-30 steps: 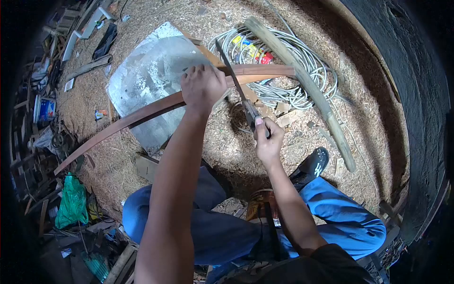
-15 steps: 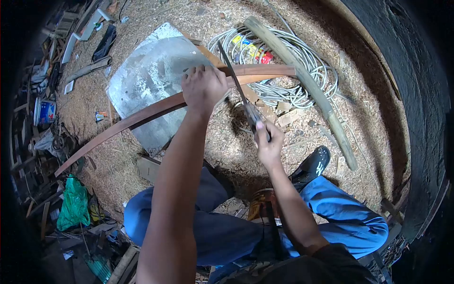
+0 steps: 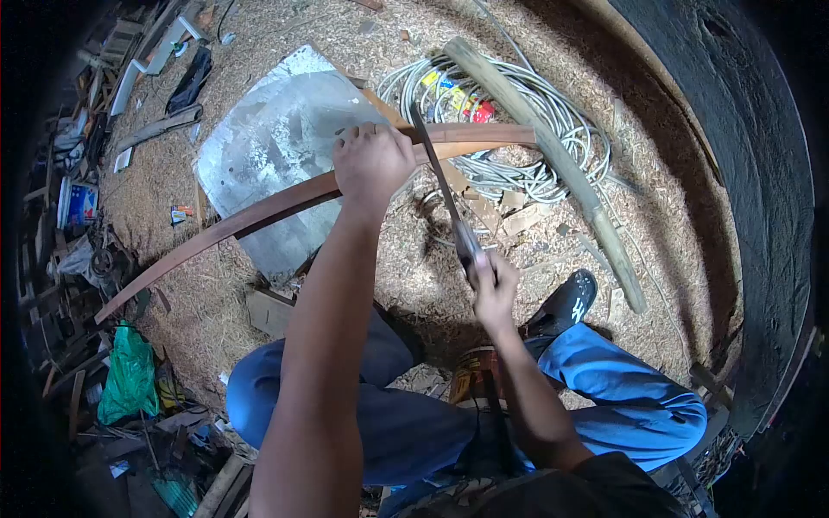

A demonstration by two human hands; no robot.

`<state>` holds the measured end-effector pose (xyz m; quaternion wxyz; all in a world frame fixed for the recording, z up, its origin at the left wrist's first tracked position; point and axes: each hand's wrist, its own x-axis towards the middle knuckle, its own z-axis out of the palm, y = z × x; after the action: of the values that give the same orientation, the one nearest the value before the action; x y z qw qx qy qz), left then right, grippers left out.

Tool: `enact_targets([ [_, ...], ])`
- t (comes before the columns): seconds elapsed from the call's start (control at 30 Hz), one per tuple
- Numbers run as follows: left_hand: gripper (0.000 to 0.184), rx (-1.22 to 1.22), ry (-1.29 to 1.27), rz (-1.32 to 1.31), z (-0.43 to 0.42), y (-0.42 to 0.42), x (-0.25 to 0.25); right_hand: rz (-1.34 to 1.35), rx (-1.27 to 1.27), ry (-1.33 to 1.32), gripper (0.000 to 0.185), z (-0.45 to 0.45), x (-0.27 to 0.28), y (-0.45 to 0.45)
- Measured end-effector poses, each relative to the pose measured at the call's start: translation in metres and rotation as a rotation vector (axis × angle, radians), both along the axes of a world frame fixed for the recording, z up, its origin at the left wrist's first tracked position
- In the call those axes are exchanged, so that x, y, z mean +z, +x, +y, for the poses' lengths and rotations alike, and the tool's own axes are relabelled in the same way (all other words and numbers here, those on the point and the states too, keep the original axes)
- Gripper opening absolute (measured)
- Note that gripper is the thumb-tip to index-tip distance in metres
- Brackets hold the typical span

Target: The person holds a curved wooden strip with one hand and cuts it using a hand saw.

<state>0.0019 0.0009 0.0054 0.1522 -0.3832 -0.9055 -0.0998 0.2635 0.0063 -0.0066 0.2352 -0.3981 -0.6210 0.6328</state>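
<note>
A long, curved reddish wooden strip [image 3: 250,216] runs from the lower left up to the right. My left hand [image 3: 373,162] is closed over the strip near its middle, pressing it from above. Just right of that hand, a handsaw [image 3: 442,179], seen almost edge-on, crosses the strip with its blade tip pointing away from me. My right hand [image 3: 494,293] is wrapped round the saw's handle. Whether the blade has cut into the wood cannot be made out. Beneath the strip, a lighter orange-brown board [image 3: 462,148] partly shows.
A scuffed metal sheet [image 3: 276,121] lies on the shavings-covered ground. Coiled grey cable [image 3: 509,177] sits at the right, with a thick wooden pole [image 3: 566,155] across it. A green plastic bag [image 3: 128,380] and scrap wood crowd the left. A dark curved wall [image 3: 743,155] stands at right.
My right hand has drawn the saw back towards me, so its tip lies nearer the strip. My left hand stays on the wood.
</note>
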Motion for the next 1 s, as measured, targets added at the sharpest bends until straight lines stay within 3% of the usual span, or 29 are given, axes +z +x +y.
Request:
enact_targets([
  [0.03,0.033,0.012,-0.025,-0.01,0.0,0.001,0.001,-0.008,0.0,0.086,0.04,-0.009,0.0,0.019],
  [0.17,0.033,0.009,-0.04,-0.022,0.0,0.001,-0.001,0.04,0.011,-0.018,0.041,-0.013,0.003,0.03],
  [0.37,0.032,0.005,-0.024,-0.015,0.0,0.002,-0.001,0.062,0.042,-0.058,0.039,0.019,-0.025,-0.033],
  [0.47,0.031,0.019,-0.037,-0.02,0.0,0.001,-0.001,0.156,-0.102,-0.09,0.045,-0.009,-0.023,0.0],
  [0.5,0.031,0.019,-0.034,-0.022,0.0,0.003,0.0,0.13,0.003,0.023,0.043,-0.012,-0.012,0.017],
  [0.57,0.032,0.02,-0.068,-0.038,0.0,0.002,0.001,0.025,-0.027,-0.005,0.043,-0.02,-0.006,0.036],
  [0.77,0.031,0.015,-0.045,-0.021,-0.001,0.001,-0.004,0.067,-0.005,-0.055,0.041,0.022,-0.017,-0.04],
  [0.87,0.033,0.049,-0.138,-0.136,0.0,0.001,0.001,0.117,0.041,0.039,0.042,0.009,-0.01,-0.024],
  [0.9,0.033,0.053,-0.132,-0.134,0.0,0.0,0.002,0.147,-0.037,-0.085,0.045,-0.007,-0.021,-0.007],
  [1.0,0.034,0.065,-0.138,-0.157,0.0,-0.001,0.001,0.035,-0.003,0.127,0.049,-0.016,-0.001,0.017],
])
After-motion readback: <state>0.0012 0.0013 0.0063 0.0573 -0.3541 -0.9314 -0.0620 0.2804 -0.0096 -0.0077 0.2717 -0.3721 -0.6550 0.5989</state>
